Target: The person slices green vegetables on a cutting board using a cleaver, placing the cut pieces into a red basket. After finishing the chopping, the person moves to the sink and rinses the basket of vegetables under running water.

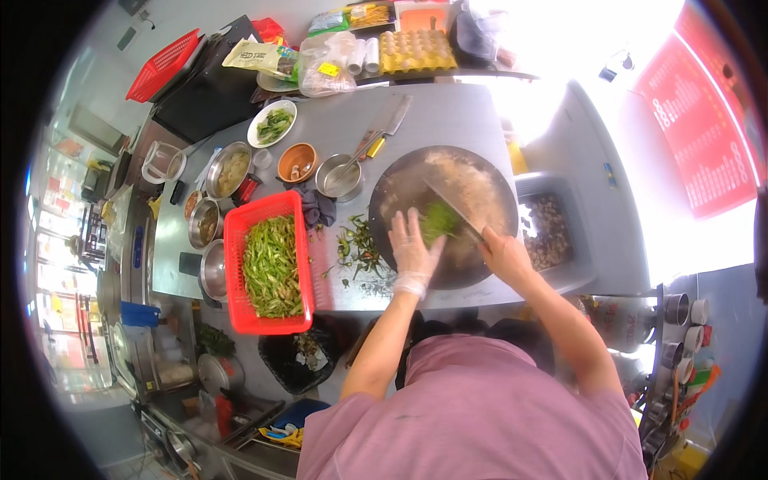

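Observation:
A round, dark-edged chopping board [480, 165] lies on the metal table. On it, my right hand [506, 257] is closed around the handle of a kitchen knife [454, 207], its blade pointing away to the upper left. Blurred green vegetable pieces [438, 222] lie against the blade's left side. My left hand [414, 252], in a clear plastic glove, rests flat by these pieces with fingers apart. Left of the board are loose green pepper stems and scraps [360, 243]. A red plastic basket [306, 282] full of sliced green peppers [273, 264] stands farther left.
A cleaver [398, 114] lies behind the board. A metal pot [339, 177], an orange bowl [297, 163] and a white plate of greens [273, 123] stand at the back left. A grey crate [579, 240] of chopped pieces sits right. An egg tray [417, 51] is at the far edge.

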Demonstrator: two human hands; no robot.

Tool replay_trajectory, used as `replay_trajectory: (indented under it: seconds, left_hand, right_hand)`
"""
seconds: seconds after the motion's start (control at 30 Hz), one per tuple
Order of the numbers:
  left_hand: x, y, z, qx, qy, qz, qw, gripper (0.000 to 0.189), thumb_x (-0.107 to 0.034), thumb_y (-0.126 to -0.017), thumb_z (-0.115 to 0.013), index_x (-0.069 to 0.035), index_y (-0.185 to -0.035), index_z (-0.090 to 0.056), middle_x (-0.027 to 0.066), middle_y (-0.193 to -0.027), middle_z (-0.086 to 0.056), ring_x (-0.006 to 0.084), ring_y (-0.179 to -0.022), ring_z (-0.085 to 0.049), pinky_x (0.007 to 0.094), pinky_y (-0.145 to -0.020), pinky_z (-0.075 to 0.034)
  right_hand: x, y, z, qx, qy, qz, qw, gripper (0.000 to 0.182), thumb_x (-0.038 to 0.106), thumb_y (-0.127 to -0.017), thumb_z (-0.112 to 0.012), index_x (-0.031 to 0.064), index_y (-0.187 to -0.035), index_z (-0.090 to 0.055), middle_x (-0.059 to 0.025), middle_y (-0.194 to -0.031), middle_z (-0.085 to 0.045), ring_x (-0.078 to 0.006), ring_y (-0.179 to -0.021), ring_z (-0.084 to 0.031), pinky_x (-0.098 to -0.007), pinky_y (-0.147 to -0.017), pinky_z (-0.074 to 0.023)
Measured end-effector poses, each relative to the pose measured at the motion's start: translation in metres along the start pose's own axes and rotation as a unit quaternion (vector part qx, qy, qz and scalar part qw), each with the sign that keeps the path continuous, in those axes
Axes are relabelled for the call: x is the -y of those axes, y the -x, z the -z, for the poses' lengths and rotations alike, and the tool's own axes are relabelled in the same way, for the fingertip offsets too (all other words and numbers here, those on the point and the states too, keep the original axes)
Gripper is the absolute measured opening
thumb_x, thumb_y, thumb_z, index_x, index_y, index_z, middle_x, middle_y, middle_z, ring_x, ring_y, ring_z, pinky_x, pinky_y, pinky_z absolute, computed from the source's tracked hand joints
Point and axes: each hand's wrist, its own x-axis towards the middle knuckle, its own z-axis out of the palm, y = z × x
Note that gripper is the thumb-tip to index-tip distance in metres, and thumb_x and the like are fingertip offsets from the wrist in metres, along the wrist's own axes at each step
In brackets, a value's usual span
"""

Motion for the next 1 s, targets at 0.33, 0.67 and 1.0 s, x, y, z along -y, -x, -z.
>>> replay_trajectory:
  seconds: [0.33, 0.67, 1.0]
  left_hand:
    - [-0.028, -0.017, -0.025, 0.025, -0.06, -0.006, 0.998, 0.067, -0.053, -0.08, -0.057, -0.018, -0.135, -0.042, 0.0254, -0.139, -0.032, 0.0446, -0.127, -0.031, 0.0545, -0.105, -0.022]
    - [-0.024, -0.017, -0.039, -0.082, 0.035, 0.039, 0.995, 0.044, -0.035, -0.088, -0.054, -0.01, -0.123, -0.054, 0.0256, -0.135, -0.038, 0.0441, -0.126, -0.033, 0.0506, -0.105, -0.026]
    - [0.04, -0.028, 0.044, -0.246, 0.01, 0.067, 0.967, 0.033, -0.015, -0.084, -0.058, 0.0, -0.114, -0.057, 0.0209, -0.124, -0.05, 0.0387, -0.118, -0.043, 0.0467, -0.102, -0.033]
  right_hand:
    - [-0.039, 0.025, -0.002, 0.123, -0.41, -0.203, 0.881, 0.019, 0.015, -0.09, -0.052, -0.0018, -0.083, -0.047, -0.0096, -0.067, -0.06, -0.0148, -0.052, -0.06, -0.0273, -0.042, -0.0493]
    - [0.006, 0.005, -0.031, 0.167, -0.438, -0.187, 0.863, 0.016, 0.012, -0.09, -0.053, -0.0022, -0.085, -0.047, -0.0092, -0.064, -0.057, -0.0159, -0.048, -0.057, -0.0288, -0.039, -0.0451]
    - [0.098, -0.02, -0.063, 0.21, -0.48, -0.073, 0.848, 0.014, 0.011, -0.09, -0.051, -0.0021, -0.088, -0.045, -0.0069, -0.059, -0.052, -0.0141, -0.042, -0.05, -0.0275, -0.035, -0.0395]
